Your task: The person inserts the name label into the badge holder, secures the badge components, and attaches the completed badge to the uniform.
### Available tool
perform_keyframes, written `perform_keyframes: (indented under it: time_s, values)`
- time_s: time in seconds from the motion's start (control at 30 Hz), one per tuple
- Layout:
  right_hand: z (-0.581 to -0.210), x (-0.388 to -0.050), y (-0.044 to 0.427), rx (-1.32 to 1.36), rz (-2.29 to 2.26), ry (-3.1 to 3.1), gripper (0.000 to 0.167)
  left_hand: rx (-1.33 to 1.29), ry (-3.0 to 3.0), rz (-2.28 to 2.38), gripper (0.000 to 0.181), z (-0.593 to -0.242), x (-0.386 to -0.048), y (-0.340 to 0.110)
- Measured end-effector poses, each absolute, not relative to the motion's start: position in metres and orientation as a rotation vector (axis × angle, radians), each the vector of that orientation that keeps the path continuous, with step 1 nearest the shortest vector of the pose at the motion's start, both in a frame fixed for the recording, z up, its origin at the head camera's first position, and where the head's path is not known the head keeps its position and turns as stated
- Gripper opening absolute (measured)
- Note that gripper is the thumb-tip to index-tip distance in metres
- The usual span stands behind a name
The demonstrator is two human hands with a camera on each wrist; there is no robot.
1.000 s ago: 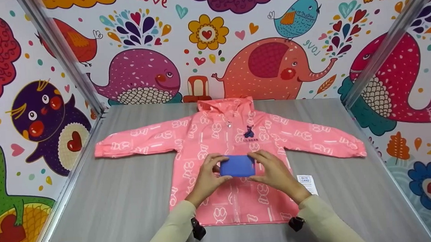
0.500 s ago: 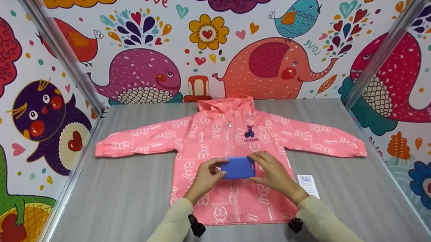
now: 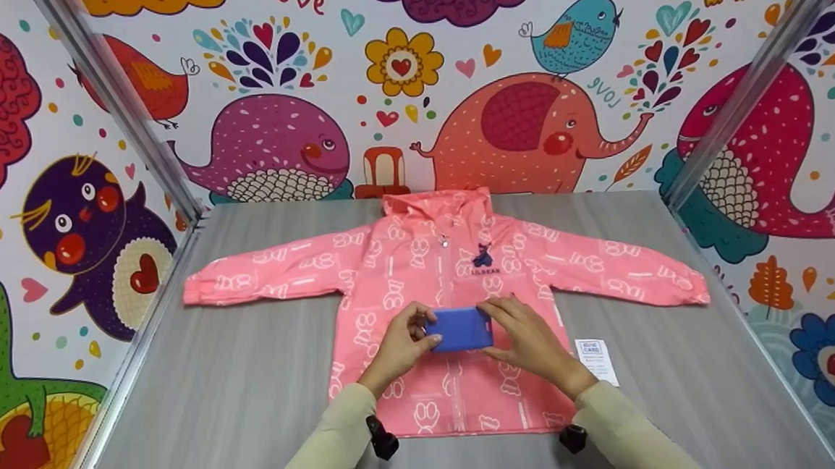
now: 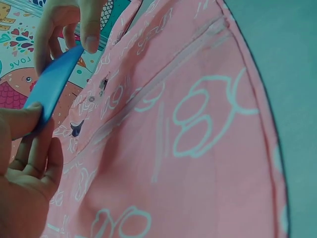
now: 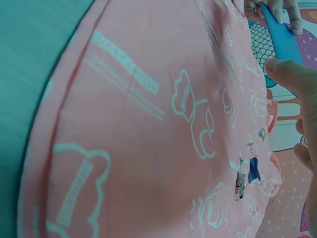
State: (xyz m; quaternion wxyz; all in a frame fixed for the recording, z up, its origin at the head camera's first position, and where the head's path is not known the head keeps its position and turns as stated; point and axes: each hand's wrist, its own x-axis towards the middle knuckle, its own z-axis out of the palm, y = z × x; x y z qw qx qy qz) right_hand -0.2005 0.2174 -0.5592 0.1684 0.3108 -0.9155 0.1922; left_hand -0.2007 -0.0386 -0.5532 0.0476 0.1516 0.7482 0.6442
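Observation:
A flat blue rectangular object [image 3: 459,329] is held up over the lower front of a pink hooded jacket [image 3: 397,265]. My left hand [image 3: 400,343] pinches its left end, thumb on the near face. At its right end my right hand [image 3: 529,335] grips it between thumb and fingers. In the left wrist view the blue object [image 4: 54,89] is seen nearly edge-on, with a hand at each end. The right wrist view shows the blue object [image 5: 281,37] raised off the jacket [image 5: 148,124]. The jacket lies flat, sleeves spread to both sides.
A white printed card [image 3: 596,363] lies on the grey table [image 3: 252,375] right of the jacket's hem. Metal posts stand at the back corners, and walls printed with cartoon animals [image 3: 513,134] close off the back and sides.
The blue object has lowered slightly toward me, both hands moving with it. My left thumb has moved from its lower edge onto its near face.

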Motion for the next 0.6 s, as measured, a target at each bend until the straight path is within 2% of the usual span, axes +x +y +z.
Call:
perform_keyframes:
  time_s: [0.2,0.4,0.6]
  values:
    - [-0.558,-0.2,0.22,0.874,0.546,-2.61,0.081,0.457,2.343,1.969,0.031,-0.542,-0.194,-0.037]
    - [-0.558,-0.199,0.223,0.861,0.57,-2.631,0.081,0.456,2.436,1.882,0.037,-0.562,-0.205,-0.036]
    - [-0.556,-0.199,0.226,0.834,0.605,-2.646,0.08,0.581,2.432,1.821,0.067,-0.571,-0.209,-0.043]
